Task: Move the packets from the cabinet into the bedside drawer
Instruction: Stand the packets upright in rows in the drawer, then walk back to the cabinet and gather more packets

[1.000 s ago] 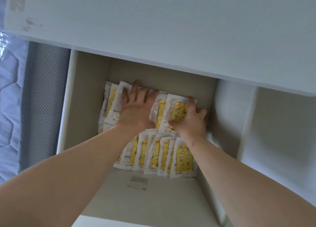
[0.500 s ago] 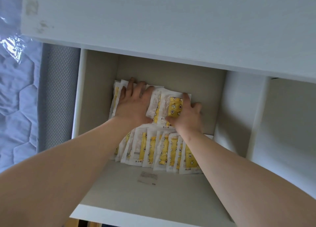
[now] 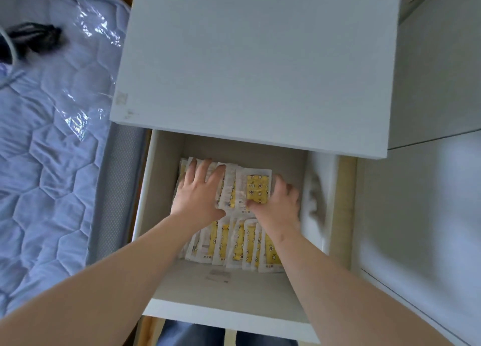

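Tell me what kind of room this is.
Most likely a bedroom: a quilted mattress in shiny plastic wrap lies at the left, and right beside it stands a white bedside table with its drawer pulled open and yellow packets inside.

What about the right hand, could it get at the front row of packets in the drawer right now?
Probably yes. The right hand grips the back row of packets, and the front row of packets lies just nearer in the open drawer, crossed only by the forearms.
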`<state>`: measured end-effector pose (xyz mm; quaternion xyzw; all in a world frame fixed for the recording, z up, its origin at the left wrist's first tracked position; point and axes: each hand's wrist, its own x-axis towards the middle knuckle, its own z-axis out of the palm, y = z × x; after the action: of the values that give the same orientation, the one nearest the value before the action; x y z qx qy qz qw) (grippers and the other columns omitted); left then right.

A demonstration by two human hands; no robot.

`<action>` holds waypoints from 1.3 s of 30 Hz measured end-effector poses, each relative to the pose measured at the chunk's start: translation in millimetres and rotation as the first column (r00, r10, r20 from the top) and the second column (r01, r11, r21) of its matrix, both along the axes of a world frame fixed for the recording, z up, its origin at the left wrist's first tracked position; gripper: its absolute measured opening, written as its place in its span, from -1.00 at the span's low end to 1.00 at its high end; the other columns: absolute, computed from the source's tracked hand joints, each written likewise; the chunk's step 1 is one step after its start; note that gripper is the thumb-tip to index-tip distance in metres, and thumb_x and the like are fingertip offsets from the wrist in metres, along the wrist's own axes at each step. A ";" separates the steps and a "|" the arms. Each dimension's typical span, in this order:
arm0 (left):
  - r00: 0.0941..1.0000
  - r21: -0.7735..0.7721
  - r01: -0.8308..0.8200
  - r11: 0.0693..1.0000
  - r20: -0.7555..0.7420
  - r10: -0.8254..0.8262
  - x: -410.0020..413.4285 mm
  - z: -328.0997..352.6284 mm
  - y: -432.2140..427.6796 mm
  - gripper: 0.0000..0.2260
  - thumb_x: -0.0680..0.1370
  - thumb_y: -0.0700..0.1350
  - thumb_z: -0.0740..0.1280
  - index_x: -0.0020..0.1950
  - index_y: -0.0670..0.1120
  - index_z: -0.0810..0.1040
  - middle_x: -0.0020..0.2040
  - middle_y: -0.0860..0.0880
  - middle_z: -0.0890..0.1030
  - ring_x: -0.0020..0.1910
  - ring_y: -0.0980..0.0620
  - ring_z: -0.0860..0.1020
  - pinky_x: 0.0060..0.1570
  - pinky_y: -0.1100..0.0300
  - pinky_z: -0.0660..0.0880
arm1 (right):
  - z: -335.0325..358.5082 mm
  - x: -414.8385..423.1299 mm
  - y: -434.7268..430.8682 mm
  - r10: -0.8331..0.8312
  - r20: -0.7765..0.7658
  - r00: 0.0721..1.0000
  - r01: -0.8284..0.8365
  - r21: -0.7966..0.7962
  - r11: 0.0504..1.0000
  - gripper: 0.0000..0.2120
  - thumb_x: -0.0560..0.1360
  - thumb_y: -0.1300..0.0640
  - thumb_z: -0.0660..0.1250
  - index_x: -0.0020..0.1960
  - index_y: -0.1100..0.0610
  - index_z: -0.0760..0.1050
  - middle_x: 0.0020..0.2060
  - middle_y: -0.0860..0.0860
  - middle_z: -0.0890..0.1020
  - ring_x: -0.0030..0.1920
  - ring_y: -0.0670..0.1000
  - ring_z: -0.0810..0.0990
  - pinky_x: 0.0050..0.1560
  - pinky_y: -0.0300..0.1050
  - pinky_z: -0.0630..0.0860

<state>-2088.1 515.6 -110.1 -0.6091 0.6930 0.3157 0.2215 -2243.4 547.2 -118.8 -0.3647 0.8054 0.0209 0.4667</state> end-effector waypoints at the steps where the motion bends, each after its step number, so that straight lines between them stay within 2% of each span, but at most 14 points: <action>1: 1.000 -0.011 -0.009 1.000 -0.009 0.009 -1.0 7.8 -1.4 -0.14 0.40 0.08 0.45 0.53 0.08 -0.03 0.54 -0.03 -0.05 0.53 -0.14 -0.17 0.46 -0.06 0.05 | 8.2 1.3 -2.0 -0.011 -0.006 1.000 0.010 -0.009 1.000 -0.22 0.35 -0.12 0.45 0.43 -0.05 0.11 0.39 0.09 0.22 0.37 0.15 0.28 0.24 0.12 0.38; 4: 0.999 -0.048 -0.032 0.998 -0.046 0.030 -6.2 33.4 -10.5 -0.15 0.41 0.10 0.44 0.53 0.06 -0.01 0.55 -0.04 -0.03 0.54 -0.11 -0.16 0.48 -0.02 -0.04 | 37.3 4.1 -8.3 -0.025 -0.021 0.999 0.025 -0.040 0.999 -0.20 0.36 -0.15 0.44 0.45 -0.05 0.08 0.43 0.07 0.19 0.40 0.14 0.25 0.32 0.17 0.32; 11: 0.990 -0.015 -0.051 0.999 -0.130 0.049 -10.0 107.4 4.7 -0.15 0.42 0.07 0.44 0.53 0.08 -0.03 0.55 0.02 -0.04 0.54 -0.05 -0.14 0.48 -0.02 -0.02 | 123.6 8.6 17.5 -0.181 0.057 0.982 0.186 -0.087 0.979 -0.14 0.36 -0.16 0.44 0.50 -0.06 0.04 0.47 0.04 0.15 0.45 0.12 0.19 0.38 0.15 0.24; 14: 0.984 -0.030 -0.026 0.999 -0.179 0.021 -1.1 147.8 13.8 -0.18 0.43 0.05 0.43 0.53 0.10 0.00 0.54 0.03 0.00 0.53 -0.04 -0.08 0.48 -0.02 0.03 | 165.3 25.4 37.2 -0.316 0.096 0.944 0.327 -0.122 0.937 -0.14 0.37 -0.11 0.44 0.50 -0.05 0.03 0.48 0.03 0.14 0.47 0.12 0.15 0.39 0.18 0.24; 17: 0.969 -0.047 0.021 0.999 -0.244 -0.031 4.3 190.9 21.6 -0.22 0.43 0.03 0.43 0.52 0.09 0.05 0.52 0.03 0.08 0.51 -0.03 0.03 0.45 0.00 0.11 | 205.3 45.2 59.4 -0.492 0.170 0.854 0.517 -0.175 0.838 -0.16 0.32 -0.08 0.45 0.48 -0.07 0.10 0.46 0.00 0.20 0.44 0.11 0.22 0.36 0.20 0.30; 22: 0.921 -0.100 0.150 0.984 -0.348 -0.176 1.6 257.8 37.6 -0.29 0.44 0.01 0.41 0.50 0.06 0.12 0.48 0.05 0.18 0.48 -0.05 0.12 0.38 0.03 0.24 | 267.3 65.9 98.0 -0.707 0.277 0.651 0.758 -0.282 0.588 -0.24 0.39 0.01 0.44 0.49 0.00 0.14 0.43 0.01 0.23 0.43 0.07 0.21 0.36 0.01 0.24; 28: 0.768 -0.240 0.362 0.901 -0.471 -0.434 -50.7 326.8 79.7 -0.29 0.43 0.02 0.45 0.49 -0.01 0.19 0.46 -0.02 0.25 0.44 -0.04 0.24 0.37 0.09 0.22 | 329.6 57.4 168.2 -0.848 0.384 0.366 0.885 -0.427 0.188 -0.29 0.39 0.01 0.44 0.45 -0.05 0.19 0.41 0.01 0.23 0.40 0.05 0.27 0.37 0.03 0.31; 31: 0.630 -0.251 0.414 0.875 -0.615 -0.474 -84.4 354.7 134.4 -0.30 0.42 -0.05 0.47 0.48 0.00 0.22 0.46 -0.02 0.26 0.44 0.00 0.24 0.36 0.15 0.20 | 357.2 47.2 231.6 -0.879 0.441 0.180 0.873 -0.484 -0.064 -0.32 0.42 0.03 0.42 0.44 -0.04 0.19 0.39 0.01 0.24 0.38 0.04 0.28 0.29 -0.05 0.33; 35: 0.505 -0.338 0.490 0.804 -0.642 -0.577 -116.4 388.2 245.9 -0.40 0.50 0.03 0.36 0.48 0.03 0.20 0.49 0.03 0.23 0.51 -0.03 0.05 0.42 0.01 0.13 | 387.3 41.1 346.6 -0.858 0.506 -0.088 0.765 -0.518 -0.383 -0.45 0.51 0.08 0.32 0.44 -0.02 0.20 0.40 0.01 0.27 0.26 0.02 0.36 0.12 -0.10 0.35; 37: 0.459 -0.343 0.486 0.804 -0.682 -0.569 -120.9 402.7 306.3 -0.46 0.53 0.04 0.31 0.47 0.05 0.22 0.49 0.04 0.23 0.51 -0.04 0.05 0.43 -0.05 0.15 | 400.8 46.7 407.8 -0.825 0.535 -0.185 0.683 -0.533 -0.499 -0.49 0.54 0.08 0.29 0.43 -0.02 0.21 0.39 0.03 0.29 0.21 0.00 0.37 0.11 -0.11 0.31; 39: 0.401 -0.292 0.498 0.816 -0.757 -0.516 -119.1 417.1 368.3 -0.49 0.54 0.03 0.31 0.45 0.04 0.26 0.47 0.01 0.26 0.48 -0.05 0.16 0.41 -0.05 0.20 | 413.2 58.6 469.1 -0.794 0.552 -0.255 0.592 -0.560 -0.580 -0.51 0.54 0.07 0.28 0.43 -0.01 0.23 0.39 0.04 0.30 0.30 0.02 0.37 0.15 -0.11 0.30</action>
<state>-2207.2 883.9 307.0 -0.1583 0.8684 0.4681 -0.0407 -2184.9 1016.3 294.4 0.2757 0.7068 -0.6508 -0.0274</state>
